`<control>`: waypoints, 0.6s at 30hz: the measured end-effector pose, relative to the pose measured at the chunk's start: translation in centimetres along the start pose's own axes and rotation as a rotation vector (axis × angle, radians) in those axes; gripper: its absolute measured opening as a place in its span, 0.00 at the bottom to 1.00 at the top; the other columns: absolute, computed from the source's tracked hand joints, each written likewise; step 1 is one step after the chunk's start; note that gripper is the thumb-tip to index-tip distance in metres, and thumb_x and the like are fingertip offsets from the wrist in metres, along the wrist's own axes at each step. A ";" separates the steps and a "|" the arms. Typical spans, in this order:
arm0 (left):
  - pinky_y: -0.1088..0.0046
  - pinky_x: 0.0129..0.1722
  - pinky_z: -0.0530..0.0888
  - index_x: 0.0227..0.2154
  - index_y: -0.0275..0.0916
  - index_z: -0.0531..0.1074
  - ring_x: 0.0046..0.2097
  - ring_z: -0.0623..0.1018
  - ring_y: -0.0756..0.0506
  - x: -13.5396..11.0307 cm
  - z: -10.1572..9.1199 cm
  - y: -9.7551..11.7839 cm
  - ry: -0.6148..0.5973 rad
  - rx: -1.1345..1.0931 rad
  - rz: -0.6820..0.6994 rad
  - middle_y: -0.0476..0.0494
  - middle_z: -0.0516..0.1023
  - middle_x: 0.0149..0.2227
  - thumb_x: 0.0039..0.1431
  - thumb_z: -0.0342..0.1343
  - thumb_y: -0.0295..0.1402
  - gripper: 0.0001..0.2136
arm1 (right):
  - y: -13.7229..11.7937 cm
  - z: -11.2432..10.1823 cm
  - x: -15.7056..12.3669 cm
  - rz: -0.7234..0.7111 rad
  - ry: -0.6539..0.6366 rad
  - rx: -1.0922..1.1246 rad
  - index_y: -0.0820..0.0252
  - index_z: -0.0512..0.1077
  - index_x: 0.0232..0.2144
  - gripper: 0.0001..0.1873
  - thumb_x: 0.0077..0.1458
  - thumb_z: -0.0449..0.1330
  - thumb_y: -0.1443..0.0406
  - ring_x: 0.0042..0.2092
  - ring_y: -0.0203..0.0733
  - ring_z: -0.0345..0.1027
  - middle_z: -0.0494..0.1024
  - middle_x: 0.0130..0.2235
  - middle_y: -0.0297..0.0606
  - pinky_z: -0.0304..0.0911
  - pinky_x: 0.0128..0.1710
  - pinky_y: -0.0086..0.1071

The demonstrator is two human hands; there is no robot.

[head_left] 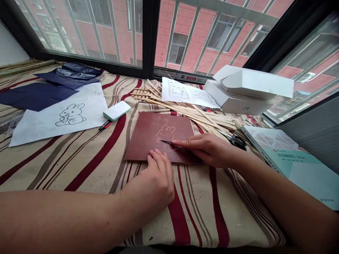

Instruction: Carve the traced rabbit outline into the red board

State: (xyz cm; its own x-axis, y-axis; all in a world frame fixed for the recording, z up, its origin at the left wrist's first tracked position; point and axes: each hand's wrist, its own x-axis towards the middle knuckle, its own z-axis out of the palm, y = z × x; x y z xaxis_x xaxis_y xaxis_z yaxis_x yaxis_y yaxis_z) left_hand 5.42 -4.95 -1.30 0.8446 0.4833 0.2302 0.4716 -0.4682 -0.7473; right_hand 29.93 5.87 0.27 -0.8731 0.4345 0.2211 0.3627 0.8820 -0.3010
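Left hand (156, 176) rests fingers-down on the near edge of the red-brown board (148, 135) on the striped cloth (87, 165). Right hand (209, 148) pinches a thin tool (169, 142), tip on the rabbit outline (165, 134) scratched into the board. Far left: paper rabbit drawing (70, 114) beside dark blue sheets (34, 95); wooden sticks (201, 114), scissors (235, 140), white box (246, 91) and book (288, 155) to the right.

You have one brown board (148, 137) at 12 o'clock, one thin tool (169, 142), two white boxes (254, 83) at 2 o'clock, two drawing sheets (60, 118), one scissors (237, 141), one book (286, 155).
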 end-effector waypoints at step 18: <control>0.62 0.40 0.86 0.48 0.21 0.84 0.42 0.88 0.32 -0.2 0.0 0.5 0.007 -0.014 -0.037 0.19 0.86 0.43 0.56 0.50 0.27 0.23 | 0.6 0.0 -0.2 0.027 -0.035 0.029 0.58 0.73 0.68 0.28 0.69 0.53 0.74 0.44 0.38 0.82 0.88 0.49 0.44 0.72 0.43 0.27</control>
State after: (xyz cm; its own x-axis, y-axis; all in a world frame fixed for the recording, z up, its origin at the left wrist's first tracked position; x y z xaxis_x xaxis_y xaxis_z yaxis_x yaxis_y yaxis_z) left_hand 5.43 -5.25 -1.73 0.8283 0.4953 0.2620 0.5060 -0.4604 -0.7293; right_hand 30.27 6.32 0.05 -0.8743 0.4508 0.1798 0.3772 0.8643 -0.3328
